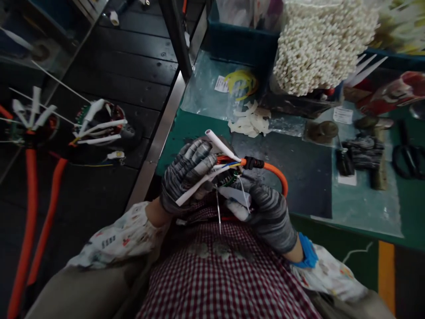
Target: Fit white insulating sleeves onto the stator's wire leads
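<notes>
Both my hands wear grey striped gloves and work close to my chest over a checked apron. My left hand (187,173) is closed around a small motor part (229,177) with white sleeve tubes (221,144) and coloured wires sticking out of it. An orange cable (277,173) runs from the part to the right and curves down behind my right hand. My right hand (265,210) is closed in a pinch on a thin white sleeve or tie (245,197) at the part's lower edge.
A green bench (365,212) holds a big bundle of white tubes (318,44), loose white tube offcuts (249,122), a yellow coil (241,84), black scissors (410,155) and dark tools (363,153). On the dark belt (133,66) to the left lie similar motor parts (99,124) with orange cables (29,212).
</notes>
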